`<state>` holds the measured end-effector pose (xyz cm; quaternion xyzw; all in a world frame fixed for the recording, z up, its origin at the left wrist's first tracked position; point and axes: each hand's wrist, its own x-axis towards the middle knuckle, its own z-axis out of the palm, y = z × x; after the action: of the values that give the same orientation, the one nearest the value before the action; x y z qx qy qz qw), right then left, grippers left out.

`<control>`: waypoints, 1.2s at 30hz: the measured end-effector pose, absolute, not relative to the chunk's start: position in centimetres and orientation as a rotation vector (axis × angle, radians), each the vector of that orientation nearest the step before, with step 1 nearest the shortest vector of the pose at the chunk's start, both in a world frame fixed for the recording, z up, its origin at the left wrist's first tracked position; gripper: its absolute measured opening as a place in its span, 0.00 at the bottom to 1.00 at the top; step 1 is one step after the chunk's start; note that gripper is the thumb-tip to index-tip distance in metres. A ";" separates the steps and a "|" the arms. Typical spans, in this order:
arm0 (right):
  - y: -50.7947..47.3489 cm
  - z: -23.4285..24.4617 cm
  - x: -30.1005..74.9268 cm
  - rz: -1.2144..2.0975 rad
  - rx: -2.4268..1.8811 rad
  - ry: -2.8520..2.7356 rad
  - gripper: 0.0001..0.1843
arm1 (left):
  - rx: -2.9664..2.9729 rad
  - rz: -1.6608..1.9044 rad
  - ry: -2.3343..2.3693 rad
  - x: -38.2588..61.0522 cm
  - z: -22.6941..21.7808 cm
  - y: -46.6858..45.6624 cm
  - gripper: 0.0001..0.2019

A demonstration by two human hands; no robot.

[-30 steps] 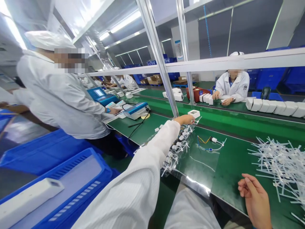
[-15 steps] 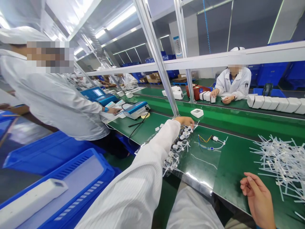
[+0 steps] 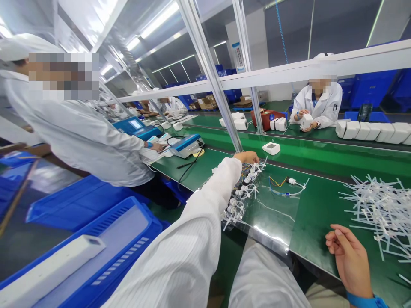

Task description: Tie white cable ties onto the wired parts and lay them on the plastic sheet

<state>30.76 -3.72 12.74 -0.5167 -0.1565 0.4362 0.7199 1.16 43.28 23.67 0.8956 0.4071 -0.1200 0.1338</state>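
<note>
My left hand (image 3: 249,157) reaches to the far end of a row of wired parts (image 3: 245,186) with white caps and pale tubes. Its fingers are bent downward and closed; whatever they grip is hidden. To the right of that row, a single wired part (image 3: 290,182) lies apart, with yellow and blue wires, a white cap and a thin tube. Above the bench's front edge, my right hand (image 3: 351,259) is held with loosely bent fingers, and nothing shows in it. Beyond it lies a heap of white tube pieces (image 3: 379,209).
A white square housing (image 3: 271,148) sits behind the row, near a metal post (image 3: 224,102). At left stand a blue crate (image 3: 128,222) and a co-worker (image 3: 83,137) beside blue-topped devices (image 3: 184,145). Another co-worker (image 3: 316,102) sits across the green bench (image 3: 316,222).
The view has shifted slightly. My left hand stays over the far end of the row, its fingers drawn slightly back. The co-worker across has lifted a white housing.
</note>
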 end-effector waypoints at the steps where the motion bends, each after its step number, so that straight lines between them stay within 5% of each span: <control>1: -3.7 12.8 30.7 0.964 -1.140 -0.343 0.26 | 2.595 -0.333 1.185 1.1 23.6 43.2 0.21; 16: -3.6 12.8 30.5 0.978 -1.107 -0.364 0.25 | 2.730 -0.020 0.769 9.6 26.2 36.3 0.22; 23: -3.6 13.1 30.0 0.981 -1.088 -0.351 0.27 | 2.735 -0.633 0.650 13.4 21.1 30.3 0.64; 25: -3.5 13.3 29.9 0.988 -1.078 -0.356 0.28 | 2.758 -0.604 0.611 13.1 20.5 29.8 0.62; 31: -3.3 13.7 29.8 1.001 -1.066 -0.365 0.30 | 2.827 -0.467 0.520 12.2 20.7 28.9 0.34; 36: -3.3 13.7 29.9 1.013 -1.053 -0.377 0.30 | 2.742 -0.444 0.538 12.5 20.8 27.5 0.36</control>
<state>29.85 -3.29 13.71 -0.4778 -0.1712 0.4598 0.7287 12.52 27.48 20.84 0.9574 0.1878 -0.1551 0.1554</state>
